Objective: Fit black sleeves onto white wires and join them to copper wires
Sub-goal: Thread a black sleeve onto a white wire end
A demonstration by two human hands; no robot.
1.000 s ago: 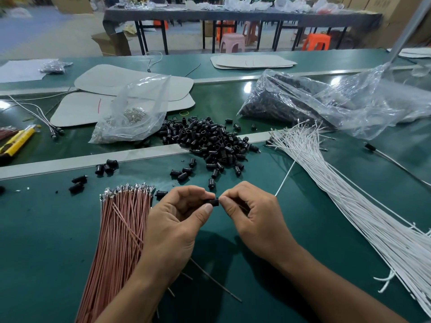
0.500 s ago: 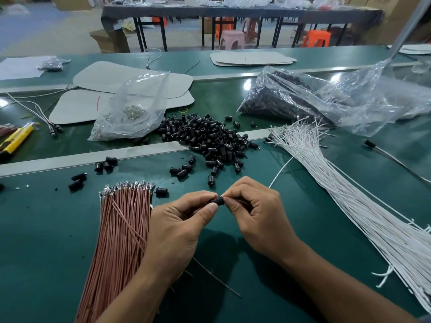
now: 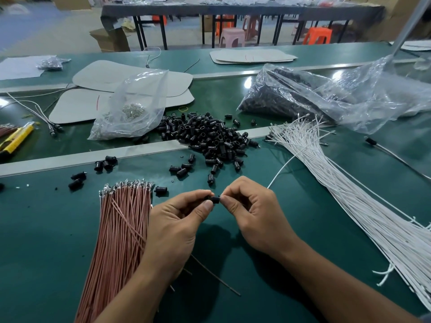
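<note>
Both hands pinch one black sleeve (image 3: 213, 199) above the table (image 3: 291, 241), midway along its near edge.
The left hand (image 3: 177, 227) and right hand (image 3: 254, 217) each grip the sleeve (short, tubular, matte) between thumb and forefinger. A thin white wire (image 3: 279, 170) runs from the right hand toward the far right. Pinkish copper wires (image 3: 121, 231) lie bundled at the near-left edge.

On my green bench (image 3: 46, 229) a yellow knife (image 3: 16, 139) lies at the left edge. Farther back lie pale grey card sheets (image 3: 77, 108), with a small clear bag (image 3: 133, 113) of silvery bits resting partly on them. Beyond the bench I see a cardboard box (image 3: 112, 39), a long dark table (image 3: 233, 9), a pink stool (image 3: 232, 37) and an orange stool (image 3: 317, 34).
</note>
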